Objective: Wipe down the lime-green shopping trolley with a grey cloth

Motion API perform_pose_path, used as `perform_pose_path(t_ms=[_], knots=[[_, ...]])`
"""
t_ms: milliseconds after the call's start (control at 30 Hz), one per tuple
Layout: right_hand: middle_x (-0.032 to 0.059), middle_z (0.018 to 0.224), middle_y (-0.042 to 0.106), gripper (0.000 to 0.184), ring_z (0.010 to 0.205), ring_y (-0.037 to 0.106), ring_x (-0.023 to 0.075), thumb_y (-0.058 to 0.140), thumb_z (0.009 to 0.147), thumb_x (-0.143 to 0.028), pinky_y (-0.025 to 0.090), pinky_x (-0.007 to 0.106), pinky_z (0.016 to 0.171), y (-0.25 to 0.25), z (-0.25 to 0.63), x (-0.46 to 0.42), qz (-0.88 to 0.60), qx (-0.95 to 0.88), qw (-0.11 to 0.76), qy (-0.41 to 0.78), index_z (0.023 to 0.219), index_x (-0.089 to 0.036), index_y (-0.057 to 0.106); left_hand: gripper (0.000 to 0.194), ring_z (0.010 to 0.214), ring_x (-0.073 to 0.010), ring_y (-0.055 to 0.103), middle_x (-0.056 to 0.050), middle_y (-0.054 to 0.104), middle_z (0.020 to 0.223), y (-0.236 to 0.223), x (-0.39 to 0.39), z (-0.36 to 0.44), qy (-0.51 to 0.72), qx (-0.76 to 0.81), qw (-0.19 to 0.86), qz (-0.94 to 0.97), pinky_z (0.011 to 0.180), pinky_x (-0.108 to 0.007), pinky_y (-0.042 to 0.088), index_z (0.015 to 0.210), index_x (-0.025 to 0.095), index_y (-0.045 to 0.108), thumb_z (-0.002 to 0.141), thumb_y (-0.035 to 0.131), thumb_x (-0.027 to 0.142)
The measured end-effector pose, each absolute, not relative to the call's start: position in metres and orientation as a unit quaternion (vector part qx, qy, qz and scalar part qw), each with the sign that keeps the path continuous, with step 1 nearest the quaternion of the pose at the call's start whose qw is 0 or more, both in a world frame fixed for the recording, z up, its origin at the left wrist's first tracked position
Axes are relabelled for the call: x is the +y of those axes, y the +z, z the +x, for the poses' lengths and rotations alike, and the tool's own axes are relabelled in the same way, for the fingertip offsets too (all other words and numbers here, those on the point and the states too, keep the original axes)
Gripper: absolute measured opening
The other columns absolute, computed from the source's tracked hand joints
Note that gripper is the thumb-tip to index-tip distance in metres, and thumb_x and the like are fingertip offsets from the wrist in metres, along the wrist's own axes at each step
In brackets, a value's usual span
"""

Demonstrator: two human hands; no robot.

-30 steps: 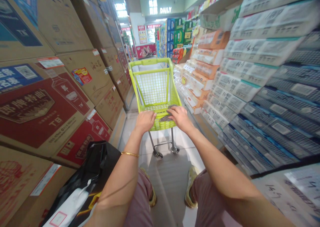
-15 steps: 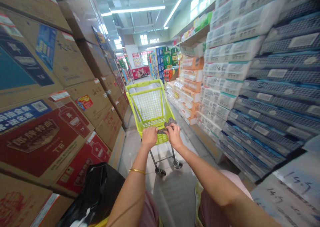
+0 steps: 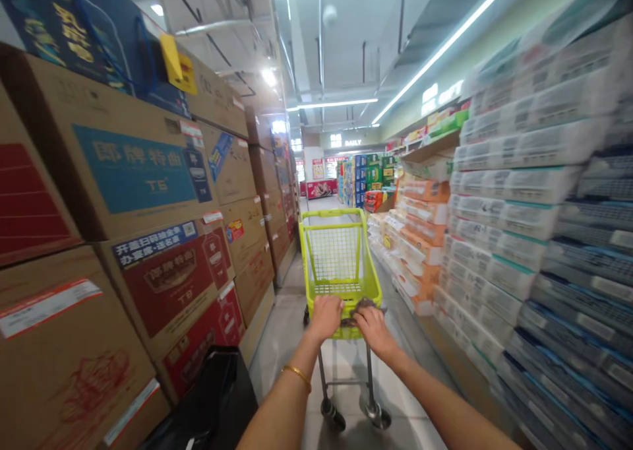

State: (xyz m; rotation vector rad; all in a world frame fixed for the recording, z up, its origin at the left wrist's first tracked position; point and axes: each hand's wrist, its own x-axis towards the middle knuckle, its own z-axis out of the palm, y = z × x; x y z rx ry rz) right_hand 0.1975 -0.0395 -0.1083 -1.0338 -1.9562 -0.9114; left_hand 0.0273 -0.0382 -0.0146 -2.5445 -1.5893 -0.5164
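Since half a second ago the cart (image 3: pixel 341 286) and both hands have slid down and rightward in the view, and more ceiling shows.

Boxes (image 3: pixel 158 173) stack up at nine o'clock, with a black bag (image 3: pixel 208 397) at seven. The left hand (image 3: pixel 326 317), near six o'clock, is curled over the cart's near edge, fingers together; its fingertips are hidden. The cart stands upright between five and six o'clock, its near wheels (image 3: pixel 333 416) on the floor. At five o'clock the right hand (image 3: pixel 374 326) has its fingers bent over a grey cloth (image 3: pixel 366 302), holding it against that same edge. Packs (image 3: pixel 499 239) rise at three o'clock.

For a steady hold, I'd share the pressure evenly between both hands, lest the cart veer toward boxes or packs. The cloth looks soft and could slip beneath the right fingers, so gather any loose part.
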Motion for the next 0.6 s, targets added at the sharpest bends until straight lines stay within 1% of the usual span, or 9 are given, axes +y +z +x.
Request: perform_pose_path(t_ms=[100, 200, 333, 433, 600], knots=[[0.0048, 0.089, 0.063, 0.026, 0.087, 0.054, 0.0177, 0.042, 0.088, -0.011, 0.043, 0.035, 0.081, -0.119, 0.197, -0.043, -0.350, -0.803, 0.302, -0.376, 0.088, -0.022, 0.065, 0.033, 0.094, -0.0215, 0.058, -0.008, 0.066, 0.093, -0.014, -0.039, 0.024, -0.176, -0.521, 0.045, -0.834, 0.081, -0.035, 0.035, 0.087, 0.018, 0.060, 0.095, 0.030, 0.028], [0.0048, 0.091, 0.063, 0.027, 0.089, 0.054, 0.0179, 0.041, 0.087, -0.009, 0.041, 0.036, 0.084, -0.117, 0.196, -0.047, -0.325, -0.821, 0.272, -0.383, 0.090, -0.022, 0.064, 0.031, 0.094, -0.0214, 0.058, -0.008, 0.066, 0.093, -0.014, -0.039, 0.021, -0.174, -0.516, 0.037, -0.838, 0.082, -0.035, 0.036, 0.088, 0.019, 0.060, 0.094, 0.032, 0.029], [0.0062, 0.094, 0.065, 0.029, 0.093, 0.052, 0.0194, 0.041, 0.086, -0.007, 0.036, 0.038, 0.087, -0.094, 0.199, -0.047, -0.295, -0.825, 0.278, -0.394, 0.094, -0.021, 0.065, 0.032, 0.095, -0.0218, 0.058, -0.008, 0.067, 0.094, -0.015, -0.038, 0.020, -0.167, -0.512, 0.037, -0.842, 0.081, -0.036, 0.036, 0.087, 0.018, 0.061, 0.094, 0.032, 0.029], [0.0075, 0.098, 0.065, 0.028, 0.093, 0.051, 0.0207, 0.043, 0.087, -0.009, 0.034, 0.039, 0.087, -0.080, 0.204, -0.044, -0.327, -0.825, 0.281, -0.366, 0.097, -0.022, 0.066, 0.032, 0.095, -0.0218, 0.058, -0.008, 0.067, 0.095, -0.013, -0.038, 0.021, -0.156, -0.508, 0.029, -0.847, 0.081, -0.036, 0.035, 0.088, 0.018, 0.061, 0.094, 0.032, 0.030], [0.0097, 0.099, 0.065, 0.029, 0.094, 0.050, 0.0222, 0.044, 0.088, -0.016, 0.033, 0.038, 0.085, -0.088, 0.212, -0.039, -0.334, -0.837, 0.277, -0.334, 0.110, -0.020, 0.064, 0.030, 0.095, -0.0220, 0.057, -0.008, 0.067, 0.096, -0.012, -0.036, 0.021, -0.148, -0.495, 0.020, -0.856, 0.081, -0.036, 0.035, 0.091, 0.018, 0.062, 0.093, 0.034, 0.030]])
